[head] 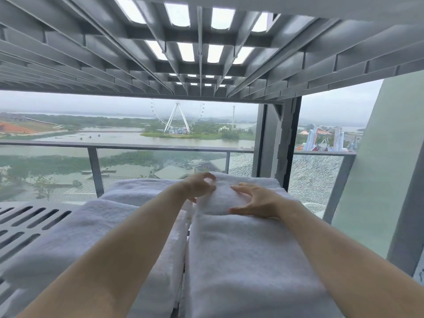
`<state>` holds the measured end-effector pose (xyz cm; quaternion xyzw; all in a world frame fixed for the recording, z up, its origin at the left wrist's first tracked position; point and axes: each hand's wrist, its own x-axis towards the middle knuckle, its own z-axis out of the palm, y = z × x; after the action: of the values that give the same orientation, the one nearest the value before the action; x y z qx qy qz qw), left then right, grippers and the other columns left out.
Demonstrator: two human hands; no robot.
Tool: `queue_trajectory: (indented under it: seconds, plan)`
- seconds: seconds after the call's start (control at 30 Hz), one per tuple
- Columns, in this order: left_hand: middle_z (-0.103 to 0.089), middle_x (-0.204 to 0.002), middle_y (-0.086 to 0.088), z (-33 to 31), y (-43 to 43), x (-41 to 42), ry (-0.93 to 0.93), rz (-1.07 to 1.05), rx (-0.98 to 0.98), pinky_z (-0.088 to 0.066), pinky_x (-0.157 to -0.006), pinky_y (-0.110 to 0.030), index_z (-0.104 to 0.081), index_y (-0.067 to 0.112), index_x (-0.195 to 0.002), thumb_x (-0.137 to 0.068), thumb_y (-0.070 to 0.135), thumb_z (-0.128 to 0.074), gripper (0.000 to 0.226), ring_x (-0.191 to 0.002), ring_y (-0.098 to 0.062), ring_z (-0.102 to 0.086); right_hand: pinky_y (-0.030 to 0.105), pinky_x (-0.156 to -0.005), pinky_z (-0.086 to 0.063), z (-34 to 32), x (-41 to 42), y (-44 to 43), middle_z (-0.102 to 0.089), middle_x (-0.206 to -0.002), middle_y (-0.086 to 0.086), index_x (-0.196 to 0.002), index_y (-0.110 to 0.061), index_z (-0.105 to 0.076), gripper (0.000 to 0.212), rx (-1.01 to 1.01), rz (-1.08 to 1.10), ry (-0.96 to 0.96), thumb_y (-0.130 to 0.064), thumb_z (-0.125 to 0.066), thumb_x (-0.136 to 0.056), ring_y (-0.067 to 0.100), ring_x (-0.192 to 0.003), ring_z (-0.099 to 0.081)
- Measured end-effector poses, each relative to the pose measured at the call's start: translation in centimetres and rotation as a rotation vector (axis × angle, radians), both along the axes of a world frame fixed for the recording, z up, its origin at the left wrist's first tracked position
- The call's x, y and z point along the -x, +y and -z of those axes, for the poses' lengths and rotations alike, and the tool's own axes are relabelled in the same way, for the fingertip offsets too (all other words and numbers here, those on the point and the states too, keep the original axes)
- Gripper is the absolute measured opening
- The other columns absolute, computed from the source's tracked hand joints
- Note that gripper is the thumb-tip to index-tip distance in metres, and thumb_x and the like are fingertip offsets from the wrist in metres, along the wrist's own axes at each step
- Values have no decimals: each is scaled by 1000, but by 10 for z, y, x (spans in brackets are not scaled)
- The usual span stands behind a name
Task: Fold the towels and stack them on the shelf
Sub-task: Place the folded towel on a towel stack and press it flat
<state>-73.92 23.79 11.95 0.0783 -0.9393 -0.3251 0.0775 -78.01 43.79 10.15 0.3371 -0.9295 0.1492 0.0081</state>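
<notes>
**Seating the small towel on the right stack**

We are reaching far into the shelf (29, 223), both hands on a small folded towel (218, 198) lying atop the right stack (247, 267). Our left hand (199, 184) is curling loosely over its far left corner; our right hand (254, 200) is spreading half open against its right side. Its long axis seems to run near to far. The left stack (91, 232) is lying just beside, untouched.
</notes>
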Motion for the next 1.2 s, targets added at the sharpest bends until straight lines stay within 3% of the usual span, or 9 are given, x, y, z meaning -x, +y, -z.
queue_trajectory:
  seconds: [0.2, 0.33, 0.47, 0.57, 0.7, 0.9, 1.03, 1.13, 1.2]
  plan:
    - [-54, -103, -6, 8, -3, 5, 65, -5, -53, -50, -43, -21, -55, 33, -121, -88, 32, -58, 33, -67, -16, -57, 39, -116, -17, 0, 2, -7, -14, -156, -11, -146, -36, -14, 98, -147, -6, 67, -44, -70, -66, 13, -141, -19]
    - [-57, -127, -6, 8, -3, 8, 230, -17, -72, -44, -83, -21, -60, 25, -120, -84, 20, -62, 36, -106, -23, -58, 35, -108, -33, -4, -1, -16, -40, -145, -8, -140, -34, -33, 82, -87, -58, 193, -31, -68, -65, 15, -131, -39]
    - [-57, -131, -3, 6, -6, 10, 334, -45, -83, -30, -84, -11, -61, 23, -121, -87, 17, -58, 35, -116, -19, -52, 34, -95, -45, -19, -2, -19, -57, -129, -6, -128, -36, -48, 62, -12, -80, 361, -21, -58, -69, 20, -117, -52]
    - [-54, -134, -4, 8, -14, 12, 339, -90, -51, -33, -96, -20, -58, 24, -124, -89, 17, -55, 37, -120, -21, -50, 31, -100, -41, -17, 1, -26, -52, -135, -8, -134, -38, -41, 68, -53, -62, 391, -26, -58, -70, 17, -122, -48]
    - [-51, -137, -10, 18, -20, 13, 196, -65, 78, -32, -102, -29, -52, 22, -129, -96, 21, -40, 35, -123, -27, -47, 25, -105, -29, -3, 3, -28, -39, -145, -12, -139, -45, -28, 88, -44, -16, 122, -36, -64, -59, 12, -129, -38]
    - [-22, -154, -11, 15, -14, 7, 179, 136, 171, -10, -112, -28, -51, 23, -132, -96, 22, -36, 38, -142, -21, -14, 19, -99, -21, -8, 6, -29, -35, -146, -13, -141, -43, -24, 97, -70, -68, 109, -44, -74, -58, 10, -130, -35]
    - [-54, -133, -8, 16, 2, -1, 301, 228, 149, -31, -99, -26, -63, 16, -118, -92, 19, -46, 31, -125, -22, -44, 27, -103, -33, 3, 2, -28, -45, -139, -15, -136, -47, -28, 91, 55, -57, 152, -58, -68, -54, 11, -125, -44]
    - [-59, -129, -3, 18, 6, -7, 387, 276, 228, -40, -100, -35, -58, 22, -124, -88, 34, -55, 38, -118, -20, -52, 34, -97, -42, 9, 2, -25, -57, -129, -8, -132, -38, -42, 79, 136, -55, 241, -57, -68, -60, 16, -117, -52]
    - [-56, -132, -1, 20, 5, -12, 401, 361, 340, -41, -100, -37, -48, 25, -132, -80, 46, -64, 58, -120, -20, -51, 33, -95, -44, 8, 4, -21, -59, -127, -4, -130, -31, -46, 75, 124, -70, 312, -58, -68, -64, 17, -114, -54]
